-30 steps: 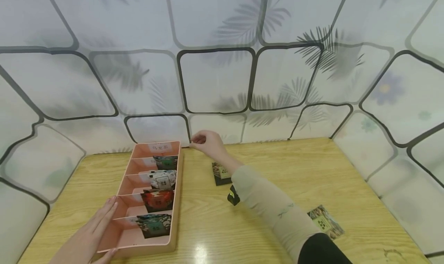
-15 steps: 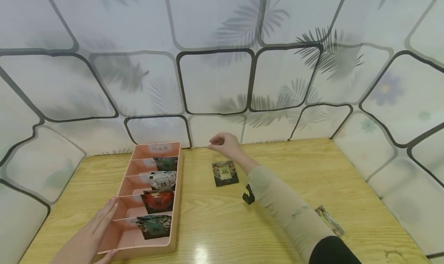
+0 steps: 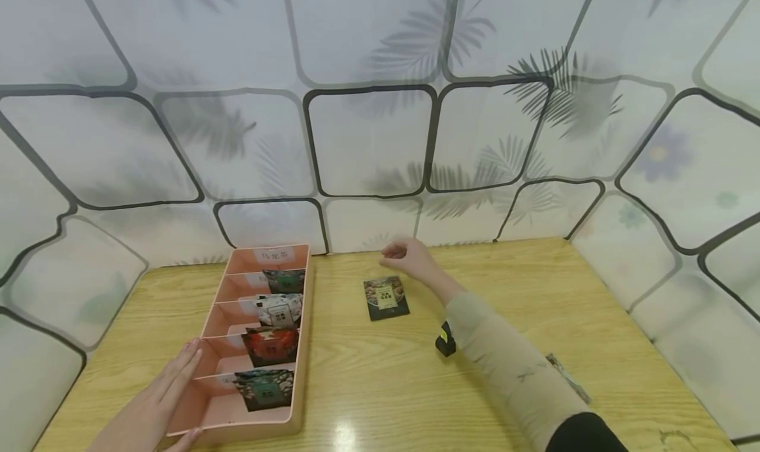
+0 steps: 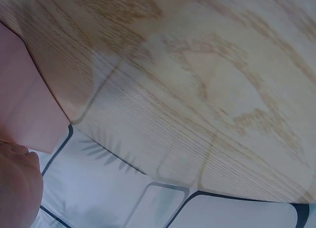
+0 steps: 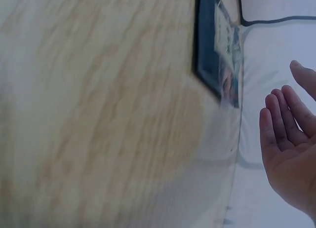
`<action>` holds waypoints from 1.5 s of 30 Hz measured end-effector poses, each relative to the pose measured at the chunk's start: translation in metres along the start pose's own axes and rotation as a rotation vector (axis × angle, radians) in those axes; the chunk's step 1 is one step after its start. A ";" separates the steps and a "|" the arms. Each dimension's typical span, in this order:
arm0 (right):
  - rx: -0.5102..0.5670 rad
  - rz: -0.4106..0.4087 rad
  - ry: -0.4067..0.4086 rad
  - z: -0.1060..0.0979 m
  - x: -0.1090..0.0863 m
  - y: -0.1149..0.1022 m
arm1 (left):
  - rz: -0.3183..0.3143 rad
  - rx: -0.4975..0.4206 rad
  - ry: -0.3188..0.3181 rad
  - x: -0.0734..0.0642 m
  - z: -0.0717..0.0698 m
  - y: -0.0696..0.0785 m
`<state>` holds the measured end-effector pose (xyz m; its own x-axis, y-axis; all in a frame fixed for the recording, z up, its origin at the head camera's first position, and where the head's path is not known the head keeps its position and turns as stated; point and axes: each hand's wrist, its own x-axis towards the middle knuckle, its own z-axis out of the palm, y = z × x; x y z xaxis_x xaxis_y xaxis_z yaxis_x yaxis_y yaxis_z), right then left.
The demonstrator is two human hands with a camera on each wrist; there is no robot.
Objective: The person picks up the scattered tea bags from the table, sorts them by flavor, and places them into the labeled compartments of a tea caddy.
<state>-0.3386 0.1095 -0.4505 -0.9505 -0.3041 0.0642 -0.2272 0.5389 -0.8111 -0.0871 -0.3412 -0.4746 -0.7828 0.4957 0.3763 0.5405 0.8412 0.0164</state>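
In the head view a pink divided box (image 3: 299,373) stands at the left of the table, with printed labels inside it. My left hand (image 3: 151,396) rests along its left side, fingers straight on the rim and thumb at the near corner. Small tea sachets lean in the compartments: a dark green one (image 3: 267,389) nearest, then a red one (image 3: 273,346), a white one (image 3: 280,311) and another green one (image 3: 285,281). A dark sachet (image 3: 386,297) lies flat right of the box. Beyond it my right hand (image 3: 410,257) hovers, fingers loosely bent, holding nothing; the right wrist view shows its bare palm (image 5: 291,159).
Another sachet (image 3: 568,376) on the table (image 3: 356,386) is partly hidden by the right sleeve (image 3: 505,359). A small black device (image 3: 445,340) sits at the right wrist. A patterned cloth wall (image 3: 374,142) encloses the table's back and sides.
My right hand has moved right and slightly nearer, away from the box's far end, uncovering the flat dark sachet. The sleeve now covers more of the right-hand sachet. My left hand has stayed put.
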 end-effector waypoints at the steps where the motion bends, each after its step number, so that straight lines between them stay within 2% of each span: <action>1: -0.004 0.001 -0.003 -0.001 -0.001 0.003 | 0.002 -0.001 0.001 0.000 0.000 0.000; 11: -0.025 0.024 -0.065 -0.009 -0.010 0.026 | -0.026 0.005 -0.020 -0.001 0.001 0.001; 18: -0.011 0.001 -0.108 -0.010 -0.014 0.034 | 0.005 -0.008 0.002 -0.001 0.000 0.000; 25: -0.009 -0.014 -0.173 -0.008 -0.015 0.041 | 0.005 -0.009 -0.005 -0.002 0.001 -0.001; 32: -0.021 -0.030 -0.245 -0.009 -0.017 0.041 | 0.041 -0.018 0.024 -0.001 0.000 -0.002; 45: -0.090 -0.072 -0.278 -0.009 -0.017 0.042 | -0.012 0.004 -0.023 -0.001 0.001 -0.001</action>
<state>-0.3337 0.1447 -0.4803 -0.8397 -0.5407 -0.0515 -0.3218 0.5715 -0.7549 -0.0874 -0.3418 -0.4759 -0.7960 0.4908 0.3543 0.5303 0.8476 0.0173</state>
